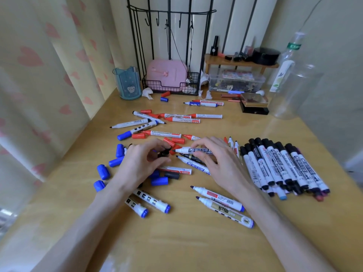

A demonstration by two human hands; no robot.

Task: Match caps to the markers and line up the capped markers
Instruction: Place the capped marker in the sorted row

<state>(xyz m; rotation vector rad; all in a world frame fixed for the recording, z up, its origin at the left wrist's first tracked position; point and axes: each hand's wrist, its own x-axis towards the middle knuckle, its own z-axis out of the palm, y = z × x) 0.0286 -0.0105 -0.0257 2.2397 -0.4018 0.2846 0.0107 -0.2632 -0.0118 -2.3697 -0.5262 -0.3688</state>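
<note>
Nearest on the table point(186, 242), two uncapped blue markers point(218, 197) lie side by side. Just beyond, the left hand point(141, 161) pinches a black cap point(164, 152) in curled fingertips. The cap faces the tip of a black marker point(193, 150) pinched by the right hand point(214, 160). Loose blue caps point(103, 171) lie to the left, and capped black markers point(284, 165) are lined up on the right. Farther off, red markers point(182, 119) and red caps point(138, 136) lie scattered before a blue cup point(127, 83).

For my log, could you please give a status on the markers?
Left hand pinches black cap. Right hand holds uncapped marker. Red caps lie close behind.
</note>
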